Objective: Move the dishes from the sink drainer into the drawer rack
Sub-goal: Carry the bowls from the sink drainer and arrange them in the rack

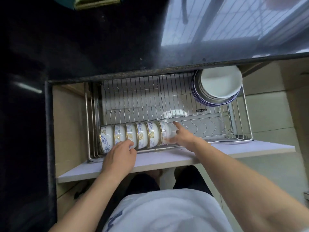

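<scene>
Home kitchen: dark stone countertop [100, 47] over a pulled-out drawer with wire dish rack [167, 101], patterned bowls [133, 136] near left, stacked plates [217, 86] far right.

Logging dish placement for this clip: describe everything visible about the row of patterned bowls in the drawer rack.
The row of bowls holds six white, glossy, seemingly ceramic bowls with blue floral and gold trim. They stand on edge, nested side by side in the front left of the wire drawer rack. The left hand touches the second and third bowls; the right hand rests against the rightmost, blurred bowl.
</scene>
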